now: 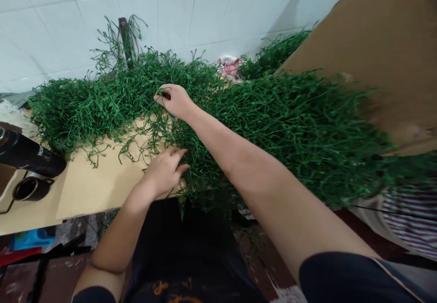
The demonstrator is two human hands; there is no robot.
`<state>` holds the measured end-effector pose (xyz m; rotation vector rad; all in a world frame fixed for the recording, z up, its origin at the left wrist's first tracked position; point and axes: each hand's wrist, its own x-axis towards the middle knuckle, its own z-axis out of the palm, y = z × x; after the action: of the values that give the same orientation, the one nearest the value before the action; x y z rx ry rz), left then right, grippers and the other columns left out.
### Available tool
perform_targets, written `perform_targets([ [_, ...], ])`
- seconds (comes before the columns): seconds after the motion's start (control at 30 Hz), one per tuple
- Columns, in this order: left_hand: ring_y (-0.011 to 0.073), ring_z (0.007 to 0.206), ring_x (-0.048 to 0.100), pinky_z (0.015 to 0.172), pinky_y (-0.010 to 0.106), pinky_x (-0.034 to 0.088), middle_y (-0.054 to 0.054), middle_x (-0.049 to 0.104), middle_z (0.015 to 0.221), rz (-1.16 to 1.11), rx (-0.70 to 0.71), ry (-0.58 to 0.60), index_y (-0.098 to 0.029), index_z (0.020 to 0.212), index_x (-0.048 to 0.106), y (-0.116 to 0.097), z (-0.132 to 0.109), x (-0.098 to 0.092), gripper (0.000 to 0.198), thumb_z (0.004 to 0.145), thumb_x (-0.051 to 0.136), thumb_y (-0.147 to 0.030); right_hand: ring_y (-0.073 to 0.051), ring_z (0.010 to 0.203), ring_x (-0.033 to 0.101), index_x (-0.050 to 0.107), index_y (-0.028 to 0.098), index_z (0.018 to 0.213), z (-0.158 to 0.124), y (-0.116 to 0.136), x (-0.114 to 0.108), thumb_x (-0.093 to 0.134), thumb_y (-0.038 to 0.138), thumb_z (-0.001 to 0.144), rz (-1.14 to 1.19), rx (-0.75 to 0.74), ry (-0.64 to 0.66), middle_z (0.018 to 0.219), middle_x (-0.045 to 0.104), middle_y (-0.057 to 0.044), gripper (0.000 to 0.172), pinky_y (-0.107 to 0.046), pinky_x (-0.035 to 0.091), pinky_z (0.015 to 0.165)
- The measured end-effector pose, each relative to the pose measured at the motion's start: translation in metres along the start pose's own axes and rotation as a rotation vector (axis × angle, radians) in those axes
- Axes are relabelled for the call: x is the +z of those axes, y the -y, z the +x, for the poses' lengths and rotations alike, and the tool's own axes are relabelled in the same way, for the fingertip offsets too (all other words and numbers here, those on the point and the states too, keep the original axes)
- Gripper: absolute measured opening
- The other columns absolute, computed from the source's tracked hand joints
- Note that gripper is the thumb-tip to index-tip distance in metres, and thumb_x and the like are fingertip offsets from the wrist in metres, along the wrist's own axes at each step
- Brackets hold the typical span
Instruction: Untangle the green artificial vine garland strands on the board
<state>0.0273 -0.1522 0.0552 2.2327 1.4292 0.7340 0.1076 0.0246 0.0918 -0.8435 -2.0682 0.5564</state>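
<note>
Thin green artificial-looking stems with small knobbed tips lie in heaps. One heap (102,102) runs along the wall side of the table, and a larger heap (283,125) spreads to the right under my right forearm. My right hand (175,101) reaches across to the far heap, its thumb and fingers curled together on a green stem (163,90). Closer to my body, my left hand (164,171) rests by the table's near edge. Its thumb and forefinger are apart, touching the edge of the right heap. Loose stems (136,143) are scattered between the heaps.
A black bottle (32,152) lies at the left beside a black cup (30,188). A brown cardboard sheet (382,57) leans over the right side. An upright dark bar (123,38) with stems hung on it stands by the tiled wall. Pinkish material (230,67) sits behind the heaps.
</note>
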Motion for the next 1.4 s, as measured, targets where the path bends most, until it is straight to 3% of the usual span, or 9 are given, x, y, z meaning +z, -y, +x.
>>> perform_targets([
  [0.07, 0.0211, 0.096, 0.058, 0.086, 0.038, 0.047, 0.011, 0.060, 0.111, -0.032, -0.050, -0.111, -0.017, 0.112, 0.058, 0.008, 0.004, -0.008, 0.030, 0.084, 0.050, -0.023, -0.010, 0.058, 0.030, 0.033, 0.021, 0.060, -0.001, 0.001, -0.006, 0.054, 0.020, 0.080, -0.018, 0.043, -0.011, 0.057, 0.031, 0.005, 0.029, -0.029, 0.034, 0.065],
  [0.13, 0.0169, 0.085, 0.057, 0.077, 0.033, 0.049, 0.010, 0.058, 0.106, -0.087, -0.103, -0.347, -0.017, 0.109, 0.058, 0.017, 0.008, -0.021, 0.029, 0.083, 0.052, -0.028, -0.009, 0.057, 0.027, 0.028, 0.021, 0.057, -0.003, 0.001, -0.010, 0.056, 0.023, 0.079, -0.036, 0.059, -0.017, 0.054, 0.027, 0.006, 0.036, -0.028, 0.031, 0.062],
  [0.2, 0.0160, 0.085, 0.055, 0.074, 0.030, 0.048, 0.010, 0.054, 0.109, -0.087, -0.133, -0.623, -0.018, 0.109, 0.057, 0.025, 0.017, -0.035, 0.039, 0.077, 0.061, -0.040, -0.009, 0.057, 0.028, 0.029, 0.021, 0.056, -0.006, 0.005, -0.009, 0.058, 0.023, 0.078, -0.051, 0.049, -0.012, 0.054, 0.029, 0.005, 0.036, -0.028, 0.030, 0.061],
  [0.27, 0.0177, 0.092, 0.054, 0.078, 0.030, 0.045, 0.010, 0.053, 0.112, -0.031, -0.122, -0.768, -0.018, 0.111, 0.055, 0.032, 0.033, -0.046, 0.050, 0.072, 0.066, -0.047, -0.010, 0.059, 0.033, 0.035, 0.020, 0.057, -0.009, 0.011, -0.006, 0.058, 0.022, 0.076, -0.107, 0.023, 0.006, 0.058, 0.037, 0.003, 0.030, -0.028, 0.032, 0.063],
  [0.4, 0.0173, 0.078, 0.055, 0.072, 0.028, 0.041, 0.004, 0.060, 0.082, 0.067, -0.190, -0.623, -0.019, 0.095, 0.059, 0.042, 0.058, -0.056, 0.027, 0.083, 0.052, -0.042, -0.014, 0.073, 0.047, 0.053, 0.016, 0.073, -0.016, 0.026, 0.000, 0.052, 0.016, 0.078, -0.290, -0.088, 0.055, 0.079, 0.054, -0.004, 0.005, -0.029, 0.035, 0.069],
  [0.57, 0.0145, 0.055, 0.044, 0.057, 0.025, 0.030, -0.001, 0.048, 0.054, 0.119, -0.297, -0.558, -0.021, 0.067, 0.058, 0.051, 0.045, -0.057, 0.015, 0.081, 0.052, -0.023, -0.020, 0.082, 0.054, 0.059, 0.013, 0.093, -0.021, 0.027, -0.002, 0.044, 0.018, 0.084, -0.621, -0.151, 0.183, 0.100, 0.059, -0.011, 0.018, -0.030, 0.032, 0.064],
  [0.7, 0.0102, 0.043, 0.032, 0.047, 0.023, 0.023, -0.005, 0.035, 0.046, -0.220, -0.338, -0.409, -0.019, 0.064, 0.054, 0.052, 0.026, -0.042, 0.022, 0.083, 0.048, -0.028, -0.021, 0.085, 0.057, 0.057, 0.014, 0.105, -0.021, 0.020, 0.006, 0.038, 0.009, 0.083, -0.777, -0.254, 0.269, 0.101, 0.061, -0.011, 0.029, -0.031, 0.030, 0.062],
  [1.03, 0.0036, 0.038, 0.016, 0.039, 0.018, 0.014, -0.011, 0.022, 0.043, -1.022, -0.473, -0.527, -0.019, 0.066, 0.040, 0.034, 0.004, -0.017, 0.032, 0.080, 0.055, -0.044, -0.022, 0.091, 0.055, 0.055, 0.014, 0.110, -0.006, 0.002, 0.038, 0.026, 0.018, 0.094, -0.830, -0.452, 0.263, 0.101, 0.061, -0.012, 0.034, -0.033, 0.032, 0.069],
  [1.4, 0.0018, 0.037, 0.019, 0.039, 0.016, 0.016, -0.011, 0.024, 0.040, -1.217, -0.399, -0.620, -0.017, 0.061, 0.044, 0.011, -0.002, -0.012, 0.035, 0.069, 0.069, -0.040, -0.022, 0.093, 0.054, 0.055, 0.017, 0.110, 0.000, 0.003, 0.033, 0.027, 0.019, 0.093, -0.823, -0.436, 0.301, 0.104, 0.061, -0.012, 0.033, -0.032, 0.035, 0.068],
])
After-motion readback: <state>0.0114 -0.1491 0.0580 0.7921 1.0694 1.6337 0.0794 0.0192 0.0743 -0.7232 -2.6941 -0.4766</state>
